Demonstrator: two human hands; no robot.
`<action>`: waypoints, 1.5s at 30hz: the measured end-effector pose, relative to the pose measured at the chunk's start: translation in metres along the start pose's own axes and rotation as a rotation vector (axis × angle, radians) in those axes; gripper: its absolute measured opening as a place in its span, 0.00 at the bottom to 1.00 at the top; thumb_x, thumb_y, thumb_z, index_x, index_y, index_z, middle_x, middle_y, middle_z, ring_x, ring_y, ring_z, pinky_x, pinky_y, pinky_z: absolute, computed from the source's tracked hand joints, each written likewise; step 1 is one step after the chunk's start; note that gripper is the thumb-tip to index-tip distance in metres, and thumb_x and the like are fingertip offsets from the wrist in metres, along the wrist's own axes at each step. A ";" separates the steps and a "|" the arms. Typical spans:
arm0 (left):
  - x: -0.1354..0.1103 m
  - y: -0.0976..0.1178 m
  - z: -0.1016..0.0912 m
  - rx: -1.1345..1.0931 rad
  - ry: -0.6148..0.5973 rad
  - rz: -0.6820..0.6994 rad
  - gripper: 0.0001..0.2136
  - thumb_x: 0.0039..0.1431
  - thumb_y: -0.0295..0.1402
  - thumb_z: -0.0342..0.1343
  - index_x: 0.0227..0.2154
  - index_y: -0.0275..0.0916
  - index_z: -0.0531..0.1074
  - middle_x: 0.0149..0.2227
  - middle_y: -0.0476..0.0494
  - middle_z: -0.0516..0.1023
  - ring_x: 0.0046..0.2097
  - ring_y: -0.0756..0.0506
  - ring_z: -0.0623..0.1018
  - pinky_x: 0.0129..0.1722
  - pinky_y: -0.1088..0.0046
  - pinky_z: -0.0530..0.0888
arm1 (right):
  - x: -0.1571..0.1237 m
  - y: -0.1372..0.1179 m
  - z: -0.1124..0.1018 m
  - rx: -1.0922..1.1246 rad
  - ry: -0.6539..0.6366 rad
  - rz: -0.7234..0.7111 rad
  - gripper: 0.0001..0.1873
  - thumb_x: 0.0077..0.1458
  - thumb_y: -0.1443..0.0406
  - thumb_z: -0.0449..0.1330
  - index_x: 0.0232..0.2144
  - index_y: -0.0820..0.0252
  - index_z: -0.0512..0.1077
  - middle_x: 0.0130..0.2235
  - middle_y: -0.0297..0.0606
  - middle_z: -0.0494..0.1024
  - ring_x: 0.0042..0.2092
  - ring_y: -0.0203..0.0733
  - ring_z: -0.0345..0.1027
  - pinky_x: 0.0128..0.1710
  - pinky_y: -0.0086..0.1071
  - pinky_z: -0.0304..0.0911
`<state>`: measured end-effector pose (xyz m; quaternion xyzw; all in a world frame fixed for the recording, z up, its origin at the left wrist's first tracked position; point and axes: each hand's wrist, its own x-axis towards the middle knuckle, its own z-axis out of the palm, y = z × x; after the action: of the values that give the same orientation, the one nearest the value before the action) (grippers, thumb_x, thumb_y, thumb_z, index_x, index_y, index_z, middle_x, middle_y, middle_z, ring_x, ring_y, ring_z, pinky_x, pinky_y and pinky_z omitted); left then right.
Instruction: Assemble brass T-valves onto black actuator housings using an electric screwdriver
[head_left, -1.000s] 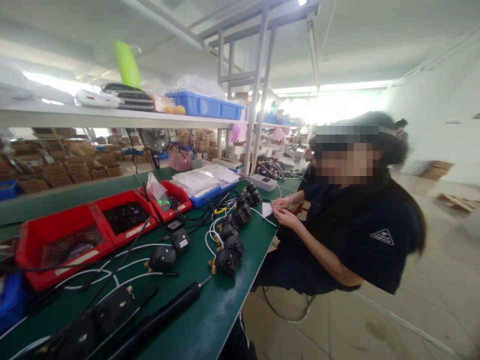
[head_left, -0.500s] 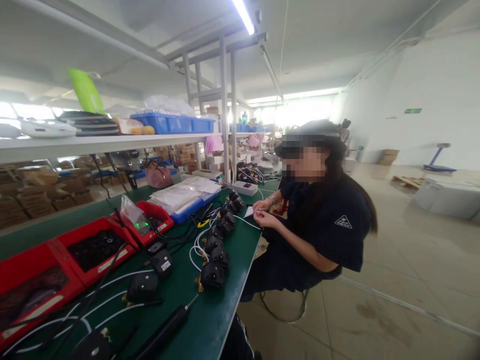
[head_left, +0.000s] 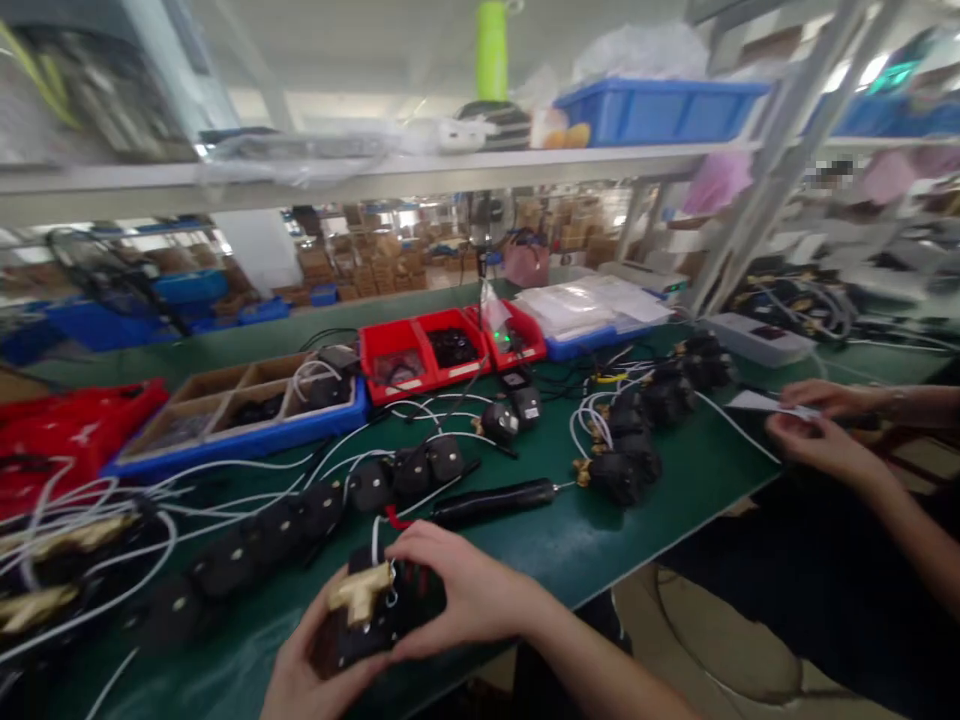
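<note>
Green bench (head_left: 547, 562), cartons (head_left: 379, 265) beyond; left fingers (head_left: 311, 625) and right fingers (head_left: 429, 545) clamp a black unit (head_left: 367, 640).

Head-worn view, facing forward-down, near bench (head_left: 697, 470)

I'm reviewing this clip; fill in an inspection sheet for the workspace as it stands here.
Surface: green tabletop, crowded, with a sheen near the front edge.
Things in hand: black box with a brass fitting on it.
Clutter: row of black boxes, black tool with a thin metal tip, red bins, divided blue tray.
Hands: left hand and right hand both hold the black box.
Cables: white cables, tangled at far left.
Surroundings: loaded shelf above; co-worker's hands at right, near a white sheet.
</note>
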<state>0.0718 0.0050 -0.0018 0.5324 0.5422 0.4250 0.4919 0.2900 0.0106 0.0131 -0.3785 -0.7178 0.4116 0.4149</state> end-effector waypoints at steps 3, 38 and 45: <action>0.007 0.011 -0.002 -0.078 0.030 -0.016 0.46 0.22 0.49 0.80 0.51 0.39 0.77 0.46 0.36 0.84 0.50 0.30 0.82 0.49 0.57 0.82 | 0.004 -0.009 -0.006 0.032 0.001 -0.018 0.40 0.41 0.55 0.79 0.55 0.63 0.73 0.51 0.43 0.71 0.51 0.44 0.69 0.53 0.37 0.70; -0.014 -0.032 0.035 -0.337 -0.165 -0.089 0.36 0.32 0.33 0.77 0.49 0.40 0.73 0.52 0.34 0.81 0.55 0.31 0.81 0.53 0.62 0.81 | -0.027 0.006 -0.001 0.060 0.089 0.105 0.33 0.34 0.69 0.77 0.46 0.60 0.74 0.46 0.36 0.75 0.46 0.43 0.70 0.48 0.34 0.65; -0.016 -0.025 0.042 -0.259 -0.099 -0.076 0.33 0.33 0.34 0.73 0.47 0.40 0.72 0.49 0.35 0.83 0.51 0.33 0.83 0.50 0.61 0.82 | -0.025 0.000 -0.006 0.086 0.036 0.204 0.32 0.36 0.67 0.78 0.45 0.61 0.74 0.45 0.36 0.73 0.47 0.42 0.69 0.48 0.34 0.64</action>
<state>0.1088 -0.0149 -0.0316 0.4640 0.4777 0.4454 0.5985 0.3046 -0.0104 0.0081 -0.4388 -0.6498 0.4751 0.3994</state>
